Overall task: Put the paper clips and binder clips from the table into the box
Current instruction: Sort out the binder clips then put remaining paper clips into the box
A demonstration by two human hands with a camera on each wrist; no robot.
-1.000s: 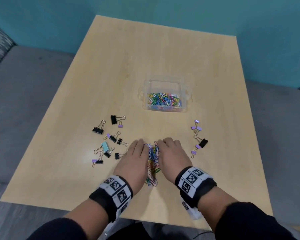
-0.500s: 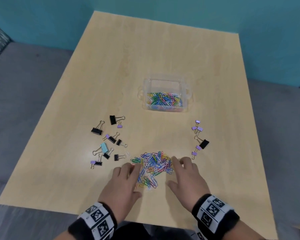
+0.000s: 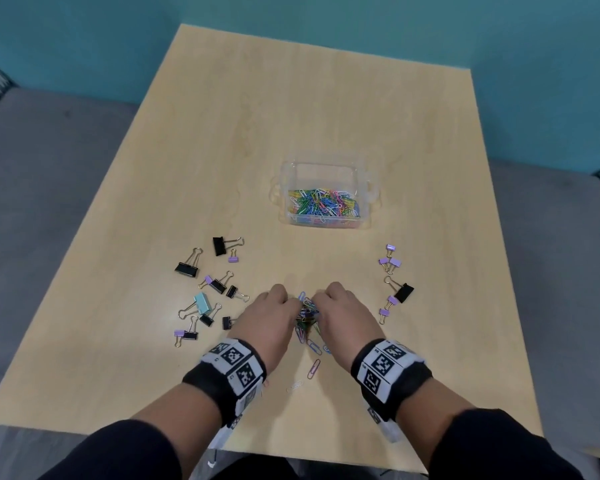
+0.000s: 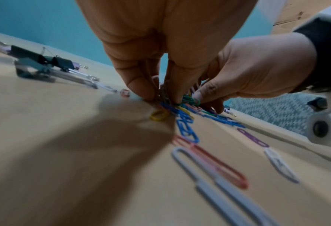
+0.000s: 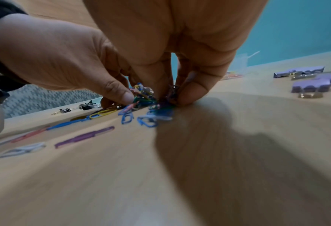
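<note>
binder clips flanking hands, box beyond

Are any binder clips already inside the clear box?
No, the clear box holds only coloured paper clips; the binder clips lie on the table.

Office lounge: table, grey bench.

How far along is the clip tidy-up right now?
Partly done: the box already holds many paper clips. In hand: both hands, left hand and right hand, pinch a bunch of paper clips. Left: a few stray clips and every binder clip.
</note>
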